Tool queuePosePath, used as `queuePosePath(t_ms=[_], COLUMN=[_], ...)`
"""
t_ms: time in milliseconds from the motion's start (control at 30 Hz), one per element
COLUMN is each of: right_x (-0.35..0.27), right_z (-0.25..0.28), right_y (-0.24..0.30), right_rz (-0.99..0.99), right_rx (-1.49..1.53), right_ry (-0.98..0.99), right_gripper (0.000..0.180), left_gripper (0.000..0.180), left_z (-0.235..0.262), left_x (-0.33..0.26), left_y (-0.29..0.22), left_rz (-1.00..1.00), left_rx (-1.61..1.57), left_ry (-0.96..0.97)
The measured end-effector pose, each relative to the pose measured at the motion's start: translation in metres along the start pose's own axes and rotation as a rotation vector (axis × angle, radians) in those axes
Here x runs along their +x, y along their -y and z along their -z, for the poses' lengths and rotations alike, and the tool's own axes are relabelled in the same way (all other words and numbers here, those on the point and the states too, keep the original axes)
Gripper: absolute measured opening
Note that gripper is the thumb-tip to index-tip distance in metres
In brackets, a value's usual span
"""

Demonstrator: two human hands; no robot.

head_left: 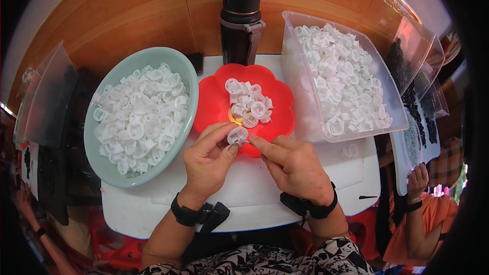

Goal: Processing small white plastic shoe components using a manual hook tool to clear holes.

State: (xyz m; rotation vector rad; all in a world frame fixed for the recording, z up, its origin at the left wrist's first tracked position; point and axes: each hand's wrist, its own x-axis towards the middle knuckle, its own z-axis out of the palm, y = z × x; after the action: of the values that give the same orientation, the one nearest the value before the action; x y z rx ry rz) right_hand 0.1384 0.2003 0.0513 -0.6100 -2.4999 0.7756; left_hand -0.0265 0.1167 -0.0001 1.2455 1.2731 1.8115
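On the white table (244, 198), the left hand (206, 165) pinches a small white plastic ring (237, 135) up close — the right hand (295, 168) pokes a thin pin into it, fingers shut tight.

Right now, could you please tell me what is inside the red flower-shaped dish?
The red dish holds a small heap of white plastic rings. A bit of something yellow peeks out beneath them; the heap covers the rest, so what it is stays hidden.
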Motion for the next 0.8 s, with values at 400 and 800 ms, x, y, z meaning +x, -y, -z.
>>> queuePosePath(t_ms=[400,800], right_x=[0.0001,-0.0002], right_z=[-0.0018,-0.0018], right_y=[-0.0005,-0.0015], right_rz=[0.009,0.026], right_rx=[-0.060,-0.043], right_ry=[0.014,0.029], right_gripper=[0.046,0.050], left_gripper=[0.034,0.034], left_z=[-0.0009,-0.0002], left_x=[-0.0011,-0.0014], left_y=[-0.0015,-0.0014], left_rz=[0.016,0.012], left_rx=[-0.001,-0.022], left_ry=[0.013,0.022])
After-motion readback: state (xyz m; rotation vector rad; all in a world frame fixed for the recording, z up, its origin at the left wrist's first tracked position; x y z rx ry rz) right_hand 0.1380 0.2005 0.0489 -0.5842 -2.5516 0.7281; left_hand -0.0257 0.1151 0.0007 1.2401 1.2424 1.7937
